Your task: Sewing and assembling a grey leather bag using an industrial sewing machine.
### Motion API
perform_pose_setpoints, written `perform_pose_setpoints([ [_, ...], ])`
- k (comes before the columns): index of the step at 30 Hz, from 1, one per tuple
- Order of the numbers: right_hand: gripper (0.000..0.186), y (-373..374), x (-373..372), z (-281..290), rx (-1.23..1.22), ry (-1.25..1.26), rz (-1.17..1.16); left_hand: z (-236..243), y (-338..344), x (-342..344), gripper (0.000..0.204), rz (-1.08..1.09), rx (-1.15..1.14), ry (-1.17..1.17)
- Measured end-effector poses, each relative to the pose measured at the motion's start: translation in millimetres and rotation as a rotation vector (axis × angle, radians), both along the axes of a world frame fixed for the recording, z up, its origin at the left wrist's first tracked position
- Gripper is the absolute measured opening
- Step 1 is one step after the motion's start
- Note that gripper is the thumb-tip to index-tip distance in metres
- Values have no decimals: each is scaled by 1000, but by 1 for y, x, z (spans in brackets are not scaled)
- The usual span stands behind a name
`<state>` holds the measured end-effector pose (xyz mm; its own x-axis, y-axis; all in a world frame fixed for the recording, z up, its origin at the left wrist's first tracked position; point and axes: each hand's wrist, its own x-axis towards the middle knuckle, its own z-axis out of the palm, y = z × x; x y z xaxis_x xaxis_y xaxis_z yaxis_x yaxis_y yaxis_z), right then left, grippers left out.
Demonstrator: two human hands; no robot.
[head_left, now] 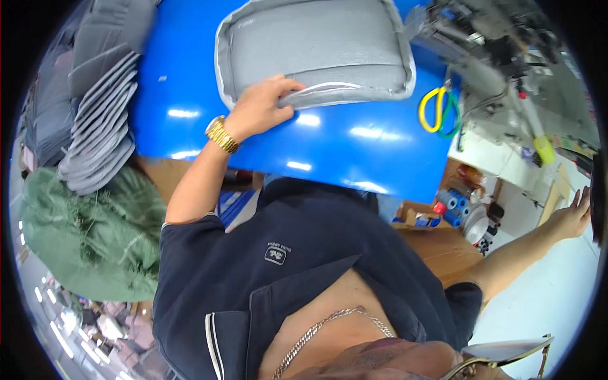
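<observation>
A grey padded fabric piece (316, 44), rectangular with raised edges, lies on the blue tabletop (354, 152). My left hand (263, 104), a gold watch on its wrist, is closed on the near left edge of this piece, fingers on the inner side and thumb on the outer. A white-lined strip shows along the near edge beside the fingers. Far out to the right, my right hand (573, 215) is stretched away from the table, fingers apart, close to a dark object (596, 196) cut off by the picture's rim. Nothing shows in that hand.
Scissors with yellow and green handles (439, 113) lie at the table's right edge, beside a sewing machine (478, 38). Stacked grey fabric pieces (101, 126) stand at the left, above a green cloth bundle (95, 234). Blue thread spools (453, 206) sit below the table on the right.
</observation>
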<state>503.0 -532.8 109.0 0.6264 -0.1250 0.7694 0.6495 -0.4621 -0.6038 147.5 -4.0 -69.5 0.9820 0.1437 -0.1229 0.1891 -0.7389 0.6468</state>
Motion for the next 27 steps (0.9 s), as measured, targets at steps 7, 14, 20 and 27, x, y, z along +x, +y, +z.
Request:
perform_pose_setpoints([
  [7, 36, 251, -223, -161, -655, 318, 926, -7, -28, -72, 53, -27, 268, -254],
  [14, 20, 311, -258, -168, -992, 275, 1094, -12, -45, -83, 32, 65, 309, -239],
  [20, 16, 301, -281, -183, -925, 388, 1108, -11, -52, -93, 24, 3, 221, -269],
  [27, 12, 309, -291, -176, -722, 522, 1093, -11, -40, -85, 13, -18, -42, -350],
])
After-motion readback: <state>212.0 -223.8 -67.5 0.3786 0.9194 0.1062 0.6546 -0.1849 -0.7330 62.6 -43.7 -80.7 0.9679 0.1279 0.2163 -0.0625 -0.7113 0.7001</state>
